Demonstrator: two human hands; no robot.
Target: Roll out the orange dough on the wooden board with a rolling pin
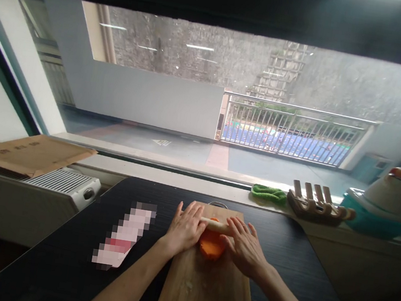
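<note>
An orange, flattened piece of dough or clay [212, 246] lies on a wooden board [207, 292]. Across its far part rests a thin, pale rolling pin [212, 224]. My left hand [186, 225] lies over the pin's left end, palm down with fingers stretched forward. Over the right end, my right hand [245, 240] is likewise palm down, its fingers extended and slightly spread. Both palms hide the pin's ends. Between the hands, the middle of the pin touches the orange piece.
The board sits on a black table [289, 284]. A blurred-out pink item [123, 239] lies left. Along the sill are a green cloth [268, 194], a brown rack [314, 208] and a teal container [375, 217]. A brown envelope [30, 152] rests on a radiator [63, 183].
</note>
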